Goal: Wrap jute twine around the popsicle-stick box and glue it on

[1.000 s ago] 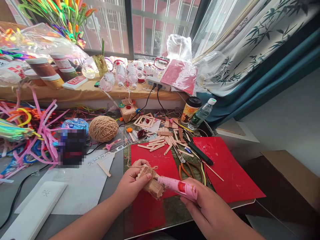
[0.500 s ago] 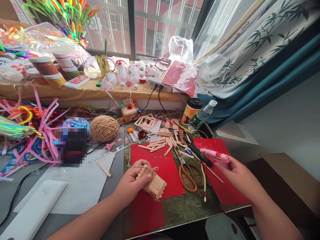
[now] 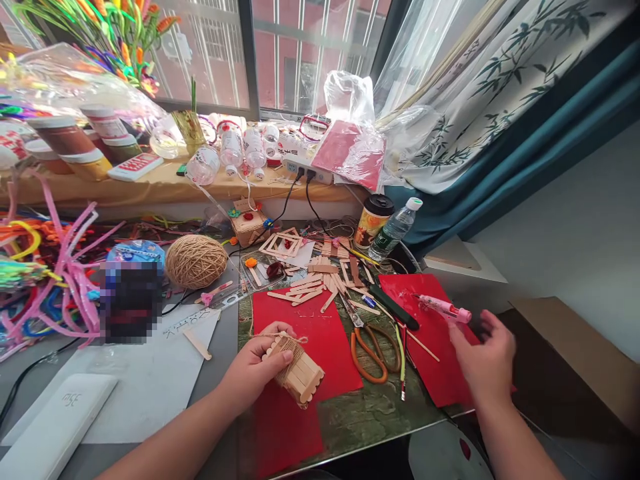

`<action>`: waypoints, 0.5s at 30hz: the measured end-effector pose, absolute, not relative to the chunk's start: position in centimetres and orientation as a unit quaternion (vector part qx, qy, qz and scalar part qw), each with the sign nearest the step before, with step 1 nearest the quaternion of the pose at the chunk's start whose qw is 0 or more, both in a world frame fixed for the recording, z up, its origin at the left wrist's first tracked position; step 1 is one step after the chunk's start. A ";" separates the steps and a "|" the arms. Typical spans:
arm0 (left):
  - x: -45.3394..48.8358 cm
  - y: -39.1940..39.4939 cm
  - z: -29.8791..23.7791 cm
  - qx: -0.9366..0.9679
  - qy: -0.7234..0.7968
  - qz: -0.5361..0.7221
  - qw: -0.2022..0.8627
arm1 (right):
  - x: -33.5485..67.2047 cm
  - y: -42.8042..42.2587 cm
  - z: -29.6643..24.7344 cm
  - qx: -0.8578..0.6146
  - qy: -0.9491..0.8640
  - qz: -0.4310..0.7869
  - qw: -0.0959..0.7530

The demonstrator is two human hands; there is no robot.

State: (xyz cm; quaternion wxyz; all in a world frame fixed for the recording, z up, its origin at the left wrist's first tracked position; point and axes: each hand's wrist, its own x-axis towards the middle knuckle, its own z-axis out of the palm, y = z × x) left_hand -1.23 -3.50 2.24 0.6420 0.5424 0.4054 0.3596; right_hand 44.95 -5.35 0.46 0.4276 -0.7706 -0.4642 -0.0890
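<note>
My left hand point(image 3: 265, 365) is closed around a small craft-stick box point(image 3: 301, 377), tilted above the red sheet point(image 3: 310, 333). Twine point(image 3: 286, 344) is wrapped about the upper part of the box, with a loop sticking out. On the right, my right hand point(image 3: 483, 353) has its fingers apart beside a pink pen-shaped tool point(image 3: 445, 308), which rests over a second red sheet point(image 3: 430, 367). One fingertip is close to the tool's rear end; whether it touches cannot be made out. Orange-handled scissors point(image 3: 373, 353) lie between the hands.
Loose craft sticks point(image 3: 310, 290) are spread beyond the hands, near a ball of twine point(image 3: 196, 261). A lidded paper cup point(image 3: 373, 223) and water bottle point(image 3: 395, 230) stand at the back right. A white power bank-like block point(image 3: 60, 427) lies front left. Pink pipe cleaners point(image 3: 70, 267) crowd the left.
My right hand has loosened from the pink tool and drawn back, fingers spreading. The tool now lies lower, over the right red sheet. My left hand still holds the box. The view shifted slightly right.
</note>
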 end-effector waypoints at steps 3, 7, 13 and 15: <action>-1.2 -3.4 2.5 0.544 0.391 0.351 0.655 | 38.9 -6.7 3.2 -0.653 -0.613 -0.117 0.430; -1.1 -3.4 2.7 0.549 0.385 0.351 0.653 | 29.0 -6.7 7.2 -0.452 -0.808 0.160 0.344; -1.1 -3.5 3.3 0.587 0.377 0.356 0.621 | 20.6 -3.1 11.3 -0.323 -0.854 0.268 0.308; -1.3 -3.6 3.3 0.592 0.382 0.352 0.616 | 19.7 -2.2 11.6 -0.352 -0.850 0.296 0.258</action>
